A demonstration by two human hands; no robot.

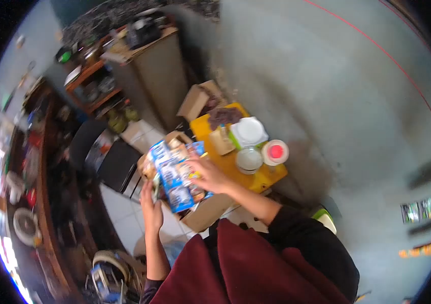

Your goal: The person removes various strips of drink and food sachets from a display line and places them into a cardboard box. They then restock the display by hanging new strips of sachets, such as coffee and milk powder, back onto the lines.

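Observation:
A strip of blue sachets (170, 175) lies over a cardboard box (208, 213) filled with other small packets. My right hand (208, 175) reaches over the packets from the right. Its fingers are apart and touch the packets beside the blue strip, close to a small yellow-marked packet (194, 174). I cannot make out any firm grip there. My left hand (151, 206) is at the near left side of the box, fingers extended and thumb apart, with nothing seen in it.
Behind the box, a yellow table (263, 178) bears a white-lidded tub (250, 130), a round clear container (249, 160), and a jar with a red-centred lid (275, 152). A black chair (119, 164) stands left. A fan (109, 261) is near my left arm. A wall rises on the right.

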